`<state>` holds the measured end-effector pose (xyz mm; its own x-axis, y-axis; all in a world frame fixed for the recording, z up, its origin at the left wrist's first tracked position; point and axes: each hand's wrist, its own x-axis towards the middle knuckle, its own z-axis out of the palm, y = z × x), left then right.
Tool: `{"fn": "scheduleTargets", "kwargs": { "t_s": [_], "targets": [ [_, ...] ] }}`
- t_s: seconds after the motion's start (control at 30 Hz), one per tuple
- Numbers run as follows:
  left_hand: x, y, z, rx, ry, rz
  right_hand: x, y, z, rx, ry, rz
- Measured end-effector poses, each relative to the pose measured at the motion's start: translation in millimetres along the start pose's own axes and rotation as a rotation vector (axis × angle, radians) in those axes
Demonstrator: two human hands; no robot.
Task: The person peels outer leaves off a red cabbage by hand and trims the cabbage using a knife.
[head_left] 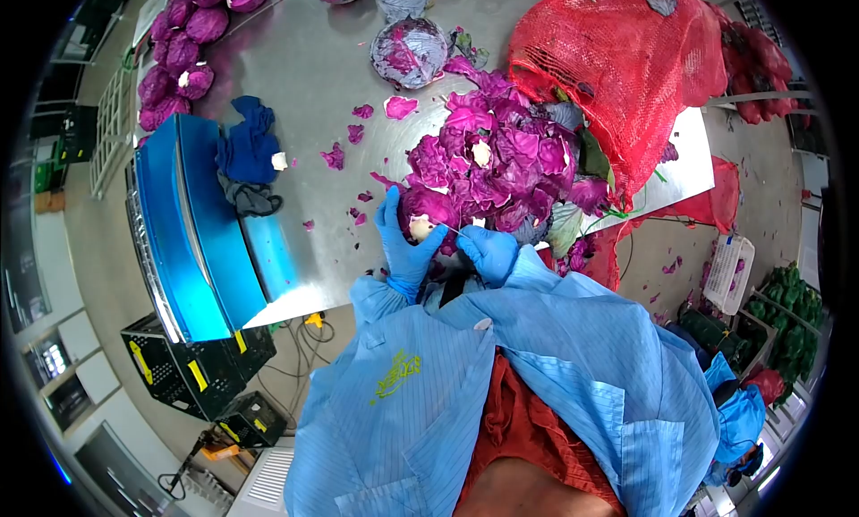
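Note:
My left hand, in a blue glove, is closed around a red cabbage, its pale cut stem end turned towards me. Close beside it, my gloved right hand is closed on a knife; only a thin light strip of blade shows, against the stem end, and the handle is hidden in the fist. Just beyond both hands lies a heap of loose purple cabbage leaves. An untrimmed cabbage with greyish outer leaves sits further back.
Peeled cabbages are piled at the table's far left. A blue box-shaped machine stands at the left edge, a dark blue cloth beside it. A red mesh sack covers the back right. Black crates stand on the floor.

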<state>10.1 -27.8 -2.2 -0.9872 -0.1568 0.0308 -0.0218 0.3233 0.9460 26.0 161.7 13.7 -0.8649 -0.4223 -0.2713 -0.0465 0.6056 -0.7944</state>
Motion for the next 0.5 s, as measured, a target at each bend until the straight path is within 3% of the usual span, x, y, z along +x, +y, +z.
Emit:
{"fn": "scheduleTargets", "kwargs": {
  "t_s": [0.13,0.23,0.33,0.5],
  "targets": [
    [2,-12,-2,-0.168,-0.011,-0.143,3,9,10,0.099,0.188,-0.074],
    [4,-13,-7,-0.127,-0.011,-0.134,6,8,6,0.306,0.197,0.033],
    [9,-22,-15,-0.365,-0.077,-0.251,14,17,8,0.39,0.229,0.112],
    [11,-31,-28,-1.173,-0.279,-0.673,19,25,11,0.63,0.337,0.129]
  ]
}}
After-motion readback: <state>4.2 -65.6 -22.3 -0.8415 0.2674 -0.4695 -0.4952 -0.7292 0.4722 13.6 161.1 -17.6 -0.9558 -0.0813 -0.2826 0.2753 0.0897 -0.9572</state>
